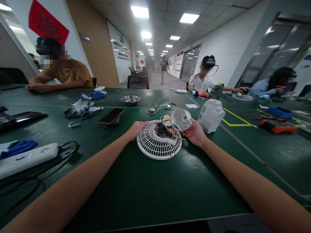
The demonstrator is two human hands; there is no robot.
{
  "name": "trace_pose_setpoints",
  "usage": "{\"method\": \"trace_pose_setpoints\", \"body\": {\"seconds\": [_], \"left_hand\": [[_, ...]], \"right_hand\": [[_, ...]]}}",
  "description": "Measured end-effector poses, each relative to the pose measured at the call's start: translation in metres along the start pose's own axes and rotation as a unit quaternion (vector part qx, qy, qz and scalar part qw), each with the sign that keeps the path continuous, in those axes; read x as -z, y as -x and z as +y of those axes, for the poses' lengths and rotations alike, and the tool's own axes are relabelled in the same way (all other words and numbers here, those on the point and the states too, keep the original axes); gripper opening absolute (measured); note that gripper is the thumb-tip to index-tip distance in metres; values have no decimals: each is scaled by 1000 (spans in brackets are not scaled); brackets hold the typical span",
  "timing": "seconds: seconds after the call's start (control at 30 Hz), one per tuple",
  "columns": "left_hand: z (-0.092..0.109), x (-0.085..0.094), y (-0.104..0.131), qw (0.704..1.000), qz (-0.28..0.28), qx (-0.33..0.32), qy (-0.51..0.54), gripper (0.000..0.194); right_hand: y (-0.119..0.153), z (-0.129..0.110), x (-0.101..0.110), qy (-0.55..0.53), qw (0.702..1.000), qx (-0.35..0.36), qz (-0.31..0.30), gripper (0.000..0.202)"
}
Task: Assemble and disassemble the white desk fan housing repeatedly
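A round white fan grille (152, 149) lies on the green table in front of me. On top of it sit the exposed motor and wiring (163, 130), with a cream-coloured part (167, 120) above them. My left hand (136, 130) grips the grille's left rim; its fingertips are partly hidden. In my right hand (196, 134) is a white cup-shaped plastic cover (179, 118), tilted with its hollow side showing, just right of the motor. Close behind that hand stands a white plastic housing (212, 116).
A phone (112, 116), gloves (79, 109) and a metal bowl (130, 100) lie to the left and behind. A white cable (159, 105) curls beyond the grille. At right are an orange multimeter (278, 126) and a blue case (281, 112). Several people sit across the table.
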State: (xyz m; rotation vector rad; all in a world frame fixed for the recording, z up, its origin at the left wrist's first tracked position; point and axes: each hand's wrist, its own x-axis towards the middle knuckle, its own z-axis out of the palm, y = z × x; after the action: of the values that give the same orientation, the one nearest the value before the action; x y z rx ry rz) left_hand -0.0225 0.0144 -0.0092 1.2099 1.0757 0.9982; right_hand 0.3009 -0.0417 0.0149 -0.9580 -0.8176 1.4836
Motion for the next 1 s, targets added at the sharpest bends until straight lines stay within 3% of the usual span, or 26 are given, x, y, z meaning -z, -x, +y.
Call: {"method": "trace_pose_setpoints", "body": {"seconds": [0.4, 0.5, 0.63, 0.7, 0.87, 0.93, 1.0], "left_hand": [[-4, 3, -3, 999, -12, -21, -33, 35], [0, 5, 0, 986, 38, -81, -140, 32], [14, 1, 5, 933, 113, -205, -274, 10], [22, -7, 9, 918, 103, -249, -290, 18], [34, -32, 23, 873, -19, -321, -366, 32], [36, -38, 27, 856, -34, -336, -392, 36], [37, -41, 30, 848, -42, -338, -406, 39]], "right_hand": [[-1, -1, 1, 3, 1000, -12, 3, 32], [-1, -1, 0, 0, 1000, -15, 5, 32], [1, -2, -1, -9, 1000, -12, 15, 32], [2, -3, -2, -10, 1000, -13, 18, 30], [2, -5, -4, -13, 999, 9, 46, 27], [4, -8, -6, -23, 994, 77, 77, 24], [10, -10, -11, -7, 977, 192, 89, 21]]}}
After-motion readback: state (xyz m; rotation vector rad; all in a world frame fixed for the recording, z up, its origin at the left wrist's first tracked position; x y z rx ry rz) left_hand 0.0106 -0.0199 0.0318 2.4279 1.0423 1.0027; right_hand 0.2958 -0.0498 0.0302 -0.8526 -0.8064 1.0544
